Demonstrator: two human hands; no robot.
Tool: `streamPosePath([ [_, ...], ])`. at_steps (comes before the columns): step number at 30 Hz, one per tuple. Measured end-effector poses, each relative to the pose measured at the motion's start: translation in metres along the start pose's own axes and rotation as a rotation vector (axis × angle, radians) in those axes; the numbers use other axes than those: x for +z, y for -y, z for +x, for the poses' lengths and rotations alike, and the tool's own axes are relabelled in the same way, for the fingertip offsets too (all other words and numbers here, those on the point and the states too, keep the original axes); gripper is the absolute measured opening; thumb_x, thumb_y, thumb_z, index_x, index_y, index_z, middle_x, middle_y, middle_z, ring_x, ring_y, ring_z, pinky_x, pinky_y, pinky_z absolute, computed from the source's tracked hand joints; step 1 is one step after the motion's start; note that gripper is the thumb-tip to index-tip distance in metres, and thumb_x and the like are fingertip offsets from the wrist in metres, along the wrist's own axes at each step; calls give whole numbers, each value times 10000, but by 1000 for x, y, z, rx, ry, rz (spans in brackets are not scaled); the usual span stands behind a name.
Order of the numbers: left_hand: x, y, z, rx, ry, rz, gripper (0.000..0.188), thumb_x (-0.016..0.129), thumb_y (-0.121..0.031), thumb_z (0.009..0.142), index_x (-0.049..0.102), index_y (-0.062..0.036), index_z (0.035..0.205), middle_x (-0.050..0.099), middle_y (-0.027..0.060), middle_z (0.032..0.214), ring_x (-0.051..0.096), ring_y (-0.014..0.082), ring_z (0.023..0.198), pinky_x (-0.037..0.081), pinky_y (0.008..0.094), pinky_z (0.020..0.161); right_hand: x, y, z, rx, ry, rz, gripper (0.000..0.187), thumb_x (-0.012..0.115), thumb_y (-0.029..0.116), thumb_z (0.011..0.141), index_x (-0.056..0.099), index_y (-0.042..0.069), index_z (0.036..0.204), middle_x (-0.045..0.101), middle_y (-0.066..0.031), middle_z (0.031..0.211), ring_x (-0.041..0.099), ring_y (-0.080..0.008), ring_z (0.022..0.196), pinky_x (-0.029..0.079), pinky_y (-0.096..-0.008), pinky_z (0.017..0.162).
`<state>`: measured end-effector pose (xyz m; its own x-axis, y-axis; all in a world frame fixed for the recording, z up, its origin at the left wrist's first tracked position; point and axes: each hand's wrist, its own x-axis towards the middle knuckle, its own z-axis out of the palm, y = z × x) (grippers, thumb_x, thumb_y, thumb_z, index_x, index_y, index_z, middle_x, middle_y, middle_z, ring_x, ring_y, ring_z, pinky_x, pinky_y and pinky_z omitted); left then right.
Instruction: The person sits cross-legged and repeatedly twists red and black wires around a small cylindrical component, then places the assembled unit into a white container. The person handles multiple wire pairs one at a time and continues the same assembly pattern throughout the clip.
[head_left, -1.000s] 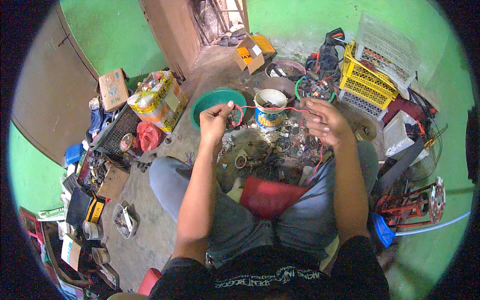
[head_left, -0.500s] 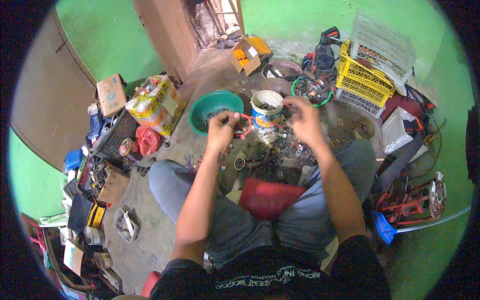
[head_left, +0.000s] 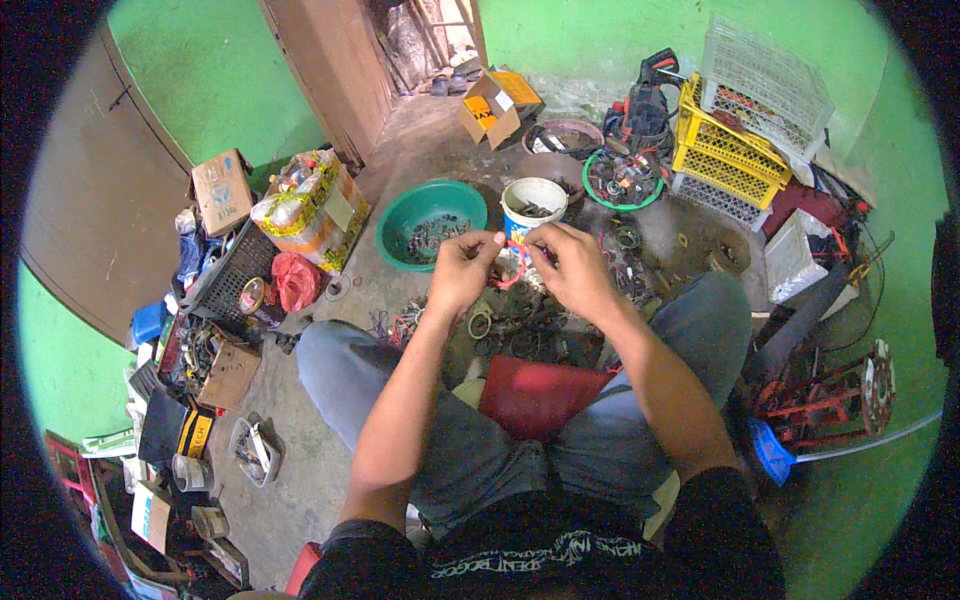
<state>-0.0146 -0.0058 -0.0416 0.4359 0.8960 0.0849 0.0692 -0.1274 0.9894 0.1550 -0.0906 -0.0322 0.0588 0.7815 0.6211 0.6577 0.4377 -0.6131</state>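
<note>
My left hand (head_left: 464,272) is closed on a thin red loop that looks like wire (head_left: 513,277). Close beside it, my right hand (head_left: 571,263) pinches the loop's upper right part, fingers pressed together. The loop hangs between the two hands, in front of a white and blue bucket (head_left: 534,193) with dark bits inside. To the left of the bucket stands a green basin (head_left: 386,232) holding many small dark parts. Below the hands, a pile of wires and small parts (head_left: 540,330) covers the floor before my crossed legs.
A green-rimmed basket (head_left: 598,200) of parts and a pinkish bowl (head_left: 530,148) stand beyond the bucket. Stacked yellow crates (head_left: 715,175) are at the far right. A taped box (head_left: 325,222) and a black crate (head_left: 222,280) line the left. Something red (head_left: 540,395) lies between my legs.
My right hand has come left and down from beside the bucket to the red loop. My left hand has shifted slightly right, so the hands are now closer together.
</note>
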Motion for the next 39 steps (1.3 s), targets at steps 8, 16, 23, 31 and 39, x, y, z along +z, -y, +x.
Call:
streamPosePath([
  [8,3,-8,-5,160,32,174,199,685,-161,933,707,31,883,625,17,662,536,76,595,439,274,542,-7,-2,5,-87,-99,-273,52,656,68,840,641,40,882,653,-149,888,639,-360,858,511,-466,748],
  [16,2,0,-2,295,-86,274,199,691,-156,916,712,34,861,651,32,705,555,89,673,467,299,622,14,-22,0,224,-24,70,172,671,49,833,691,14,1000,707,-152,978,711,-321,828,552,-408,730],
  [23,5,-7,-8,464,-269,398,165,705,-134,892,724,28,872,669,113,656,590,116,572,475,312,559,15,-12,-3,532,53,723,187,624,44,928,658,-107,1034,698,-182,985,714,-248,856,624,-343,753],
  [31,16,-9,-14,559,-330,403,123,695,-92,884,716,28,861,677,173,704,649,204,580,494,333,567,9,-4,-4,724,54,916,228,631,86,952,648,-58,1128,697,-135,1040,705,-232,944,618,-367,822],
  [39,17,-8,-16,594,-284,426,84,669,-49,889,709,24,884,679,180,728,666,247,606,505,344,584,-3,-8,-5,877,149,1331,181,648,148,944,651,28,1080,692,-110,1030,687,-248,974,574,-401,868],
])
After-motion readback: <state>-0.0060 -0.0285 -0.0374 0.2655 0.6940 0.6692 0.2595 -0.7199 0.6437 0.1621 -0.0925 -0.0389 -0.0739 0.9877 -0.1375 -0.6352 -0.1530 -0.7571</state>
